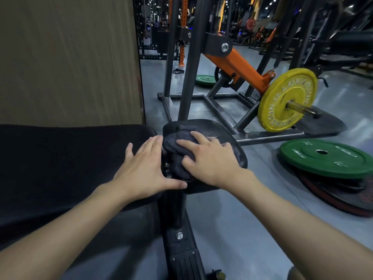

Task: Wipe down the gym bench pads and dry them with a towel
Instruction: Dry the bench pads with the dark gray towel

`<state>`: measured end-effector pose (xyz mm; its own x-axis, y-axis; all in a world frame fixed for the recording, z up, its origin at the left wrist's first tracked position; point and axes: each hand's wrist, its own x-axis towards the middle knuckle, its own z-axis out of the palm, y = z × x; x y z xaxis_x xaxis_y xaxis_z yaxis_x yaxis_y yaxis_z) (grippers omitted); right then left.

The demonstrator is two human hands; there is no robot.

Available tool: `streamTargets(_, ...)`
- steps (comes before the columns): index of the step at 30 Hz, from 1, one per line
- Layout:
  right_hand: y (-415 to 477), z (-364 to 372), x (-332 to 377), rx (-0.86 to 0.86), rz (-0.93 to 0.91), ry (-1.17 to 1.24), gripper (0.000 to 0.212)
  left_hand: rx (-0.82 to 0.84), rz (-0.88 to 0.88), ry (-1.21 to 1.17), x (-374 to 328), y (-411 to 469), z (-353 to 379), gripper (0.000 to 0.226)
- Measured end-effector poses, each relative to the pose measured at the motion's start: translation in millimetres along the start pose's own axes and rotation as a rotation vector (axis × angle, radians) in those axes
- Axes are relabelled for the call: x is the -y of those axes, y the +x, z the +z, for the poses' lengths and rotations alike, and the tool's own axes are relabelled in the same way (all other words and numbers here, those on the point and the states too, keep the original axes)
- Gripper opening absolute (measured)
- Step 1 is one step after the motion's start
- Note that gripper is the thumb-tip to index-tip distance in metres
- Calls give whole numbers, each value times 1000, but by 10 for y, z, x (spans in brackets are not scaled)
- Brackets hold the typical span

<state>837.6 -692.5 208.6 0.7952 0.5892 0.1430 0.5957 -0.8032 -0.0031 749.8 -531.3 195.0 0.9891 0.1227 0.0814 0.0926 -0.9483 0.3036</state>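
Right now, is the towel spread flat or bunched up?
Bunched up: the dark towel sits in a rumpled wad under the right hand on the seat pad.

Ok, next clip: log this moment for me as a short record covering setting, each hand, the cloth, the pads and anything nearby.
setting: gym floor, seen from the head camera
left hand: flat, fingers spread, resting on the end of the back pad
right hand: fingers spread, pressing down on the towel
towel: dark grey, bunched, on the seat pad next to the gap between the pads
pads: both black
nearby: yellow plate loaded on a machine, green plate lying on the floor to the right
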Motion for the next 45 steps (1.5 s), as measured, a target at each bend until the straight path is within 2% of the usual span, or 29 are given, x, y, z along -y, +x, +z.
streamTargets(3,-113,15,-266,-39,169,27,53,-3,38,-98,46,-29,-39,103)
streamTargets(5,-234,53,-260,-140,295,36,50,-7,17,-222,62,-27,-70,79)
streamTargets(9,-560,323,238,-444,298,115,49,-25,1,-301,77,17,-26,59)
streamTargets(13,-732,683,626,-628,155,120,49,-56,-20,-318,72,26,-20,63)
streamTargets(16,-684,812,431,-714,73,102,55,-65,-22,-300,100,36,8,56)
streamTargets(18,-710,859,223,-746,23,136,57,-55,-3,-278,128,35,17,64)
streamTargets(20,-729,888,8,-767,47,209,60,-45,24,-270,127,35,4,70)
streamTargets(23,-719,902,-240,-767,125,405,58,-42,-2,-219,81,45,-6,53)
streamTargets(26,-698,792,-290,-723,231,637,53,3,58,-17,79,52,19,62)
streamTargets(29,-493,483,-408,-579,496,869,60,36,107,48,97,63,39,84)
streamTargets(32,-181,164,-715,-203,600,731,59,47,101,32,71,74,13,88)
streamTargets(34,-96,54,-789,-52,593,665,64,82,74,21,58,91,-50,93)
streamTargets(39,-78,-25,-732,-16,591,590,66,253,-40,2,87,387,-206,118)
streamTargets(45,507,-110,-908,273,569,445,70,353,-55,47,42,528,-212,129)
